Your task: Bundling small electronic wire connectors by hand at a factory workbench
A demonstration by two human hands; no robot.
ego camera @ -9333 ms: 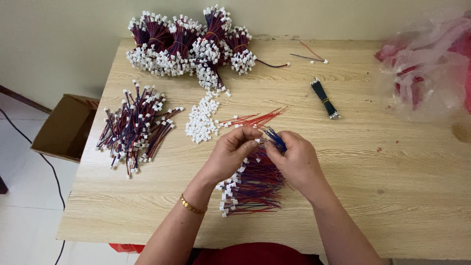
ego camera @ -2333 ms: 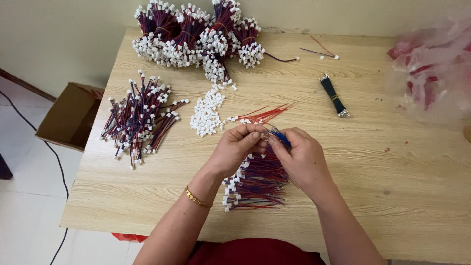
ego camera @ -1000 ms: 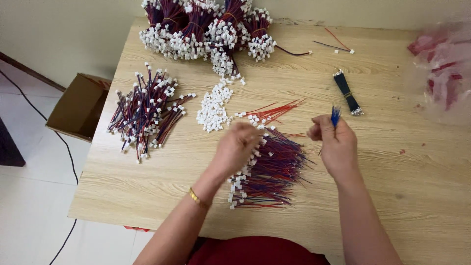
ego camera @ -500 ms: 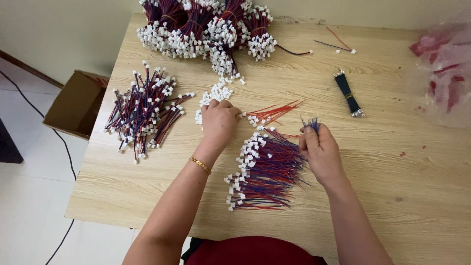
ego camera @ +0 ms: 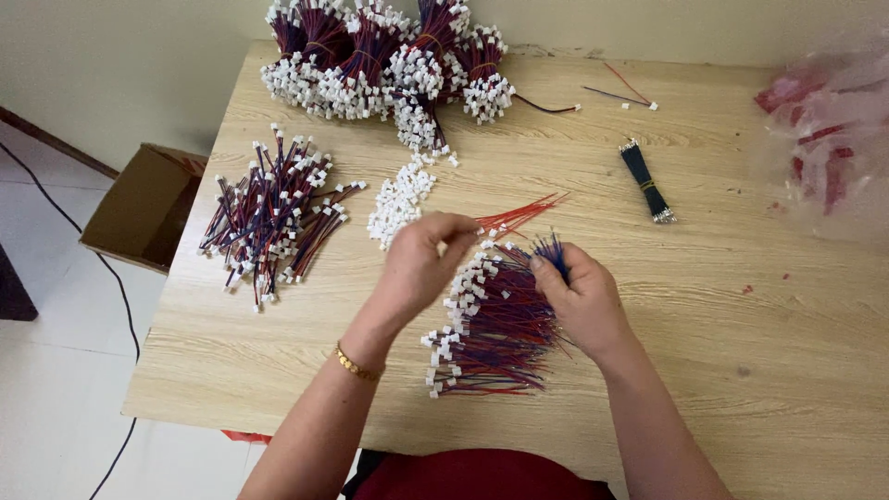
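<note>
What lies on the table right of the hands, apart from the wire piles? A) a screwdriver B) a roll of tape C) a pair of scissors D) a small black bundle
D: a small black bundle lies alone on the wooden table, up and right of the right hand.

Red and blue wires (ego camera: 500, 324) tipped with white connectors (ego camera: 398, 199). Pale wood-grain desk (ego camera: 741, 343); black bundle (ego camera: 646, 181) near far edge. Brown cardboard box (ego camera: 139, 208) beside left edge.
</note>
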